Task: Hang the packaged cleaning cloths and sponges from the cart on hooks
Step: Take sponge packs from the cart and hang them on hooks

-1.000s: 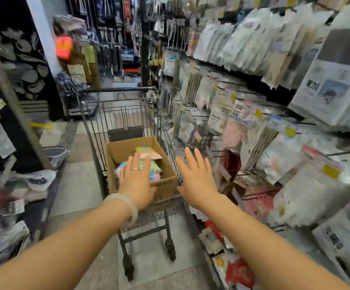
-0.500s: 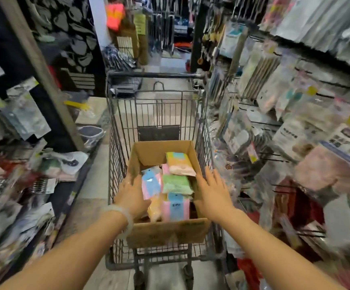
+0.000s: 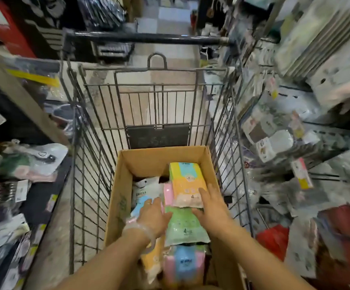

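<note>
A: Carrier?
B: Wire cart (image 3: 90, 164) on tiled floor (image 3: 169, 19), handle (image 3: 144, 37) at far end.
A: Directly in it?
B: Open cardboard box (image 3: 117, 197), at near end, against right side.
A: And in box?
B: Soft packs, approx. six visible. Yellow pack (image 3: 185, 183) at far right, green pack (image 3: 183, 227) just nearer, overlapped by it. Pink-blue pack (image 3: 183, 266) nearest. White pack (image 3: 145, 189) on left.

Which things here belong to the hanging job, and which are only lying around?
Part of the job:
- cardboard box in the cart
- orange packet, green packet, pink and blue packet
- left hand, right hand, both reaching in

Only lying around:
- bagged goods on the left shelf
- red bag, lower right
</note>
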`<state>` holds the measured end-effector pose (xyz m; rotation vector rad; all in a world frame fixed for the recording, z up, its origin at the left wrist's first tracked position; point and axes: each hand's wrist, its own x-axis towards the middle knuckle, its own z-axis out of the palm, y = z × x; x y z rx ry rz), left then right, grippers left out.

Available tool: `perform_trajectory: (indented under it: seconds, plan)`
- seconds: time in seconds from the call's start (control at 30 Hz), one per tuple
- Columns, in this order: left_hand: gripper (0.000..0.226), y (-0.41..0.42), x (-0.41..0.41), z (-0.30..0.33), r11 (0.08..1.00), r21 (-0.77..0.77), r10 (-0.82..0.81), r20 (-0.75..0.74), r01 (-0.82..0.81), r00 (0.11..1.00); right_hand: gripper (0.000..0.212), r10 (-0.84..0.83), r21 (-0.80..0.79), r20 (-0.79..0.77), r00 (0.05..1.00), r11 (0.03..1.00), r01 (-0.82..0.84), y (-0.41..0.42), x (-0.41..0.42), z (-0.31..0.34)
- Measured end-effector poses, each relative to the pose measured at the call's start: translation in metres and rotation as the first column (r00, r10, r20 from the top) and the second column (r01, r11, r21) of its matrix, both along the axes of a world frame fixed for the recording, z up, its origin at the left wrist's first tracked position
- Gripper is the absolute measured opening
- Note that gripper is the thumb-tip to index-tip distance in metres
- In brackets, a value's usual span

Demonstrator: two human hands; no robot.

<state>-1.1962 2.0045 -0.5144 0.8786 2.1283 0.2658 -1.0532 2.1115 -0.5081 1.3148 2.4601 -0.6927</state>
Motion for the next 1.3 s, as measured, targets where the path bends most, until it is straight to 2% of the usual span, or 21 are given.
perform_trajectory:
  seconds: [0.13, 0.27, 0.37, 0.47, 0.57, 0.63, 0.67, 0.77, 0.87, 1.0, 1.03, 1.1, 1.2, 1.3]
  plan:
    - [0.050, 0.035, 0.000, -0.025, 0.999, 0.037, 0.009, 0.066, -0.011, 0.998, 0.071, -0.008, -0.046, 0.045, 0.999, 0.999, 0.010, 0.024, -0.022, -0.032]
    - [0.044, 0.069, -0.001, -0.039, 0.986, 0.138, 0.076, 0.140, -0.096, 0.987, 0.068, -0.032, -0.111, 0.067, 0.997, 0.993, 0.040, 0.035, -0.031, -0.049]
    - [0.051, 0.078, 0.005, -0.045, 0.980, 0.099, 0.145, 0.239, -0.173, 0.960, 0.061, -0.026, -0.146, 0.068, 0.997, 0.989, 0.036, 0.026, -0.029, -0.057]
    - [0.054, 0.071, 0.019, -0.041, 0.955, 0.129, 0.230, 0.241, -0.266, 0.943, 0.059, -0.027, -0.167, -0.002, 1.000, 0.986, 0.026, 0.009, -0.016, -0.059]
    - [0.031, 0.058, 0.029, -0.034, 0.882, 0.246, 0.340, 0.259, -0.403, 0.904, 0.055, -0.164, -0.214, -0.154, 0.974, 0.968, 0.129, -0.008, -0.001, -0.050]
    - [0.012, 0.048, 0.034, -0.032, 0.833, 0.247, 0.423, 0.294, -0.495, 0.857, 0.048, -0.278, -0.231, -0.248, 0.928, 0.947, 0.222, -0.019, 0.008, -0.040]
    - [0.013, 0.042, 0.036, -0.031, 0.812, 0.244, 0.460, 0.291, -0.530, 0.839, 0.043, -0.329, -0.235, -0.287, 0.900, 0.935, 0.267, -0.025, 0.013, -0.037]
    - [0.035, 0.027, 0.038, -0.031, 0.794, 0.182, 0.529, 0.263, -0.580, 0.807, 0.034, -0.443, -0.250, -0.319, 0.838, 0.892, 0.377, -0.033, 0.024, -0.034]
    - [0.043, 0.017, 0.034, -0.036, 0.837, 0.061, 0.510, 0.277, -0.544, 0.814, 0.044, -0.516, -0.307, -0.254, 0.818, 0.845, 0.438, -0.028, 0.028, -0.036]
    - [0.045, 0.017, 0.027, -0.044, 0.886, 0.066, 0.442, 0.177, -0.459, 0.879, 0.071, -0.392, -0.308, -0.095, 0.915, 0.886, 0.348, -0.024, 0.017, -0.046]
    - [0.047, 0.021, 0.026, -0.043, 0.886, 0.067, 0.439, 0.203, -0.460, 0.875, 0.075, -0.429, -0.353, -0.104, 0.897, 0.859, 0.370, -0.023, 0.014, -0.047]
    - [0.048, 0.029, 0.025, -0.048, 0.855, 0.056, 0.471, 0.330, -0.515, 0.818, 0.081, -0.590, -0.514, -0.114, 0.800, 0.723, 0.461, -0.019, 0.009, -0.053]
    - [0.047, 0.038, 0.026, -0.051, 0.838, 0.007, 0.503, 0.376, -0.546, 0.778, 0.092, -0.697, -0.641, -0.012, 0.717, 0.556, 0.529, -0.008, 0.007, -0.061]
    - [0.045, 0.041, 0.024, -0.047, 0.787, -0.031, 0.570, 0.416, -0.616, 0.708, 0.077, -0.718, -0.694, 0.021, 0.696, 0.491, 0.527, -0.002, 0.006, -0.061]
